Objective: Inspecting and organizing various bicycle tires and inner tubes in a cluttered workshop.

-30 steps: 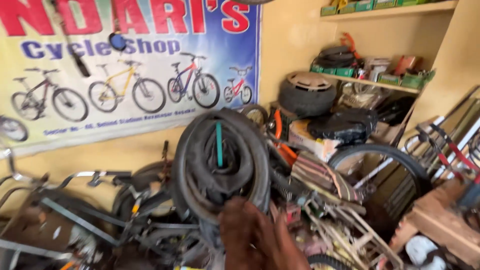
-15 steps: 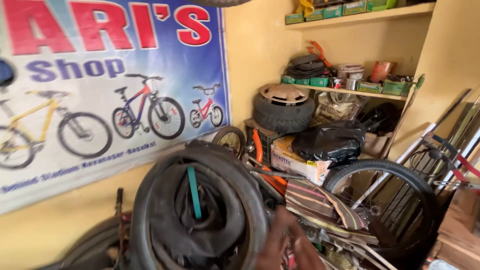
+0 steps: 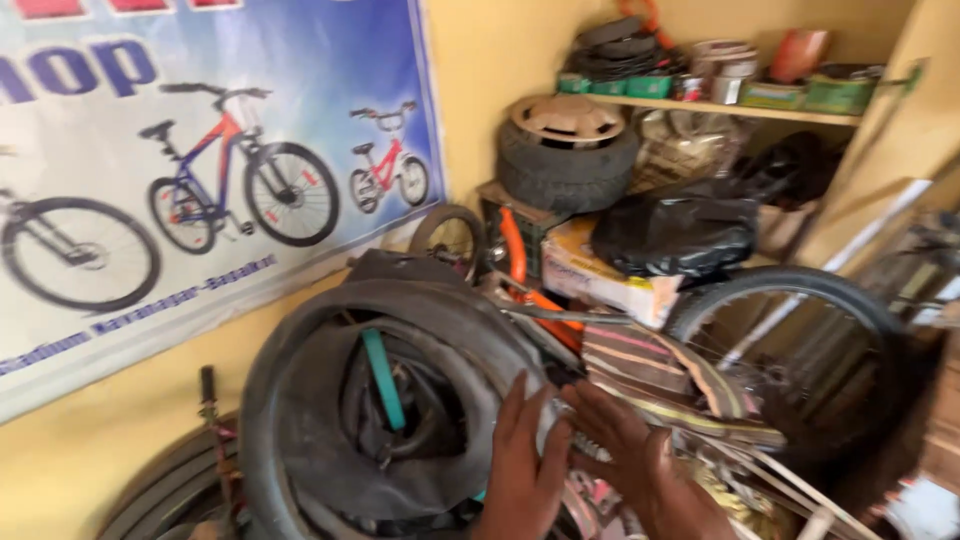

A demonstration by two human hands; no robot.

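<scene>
A bundle of black bicycle tyres (image 3: 400, 400) stands upright at lower centre against the yellow wall (image 3: 480, 90), a teal strip (image 3: 383, 380) hanging in its hollow. Its right edge crowds an orange frame (image 3: 520, 270) and striped cloth (image 3: 650, 375); little free room lies anywhere around it. The left hand (image 3: 525, 470) lies flat, fingers spread, on the tyre's right rim. The right hand (image 3: 625, 450) rests just beside it, fingers loosely open, touching a pale ridged piece (image 3: 575, 435).
</scene>
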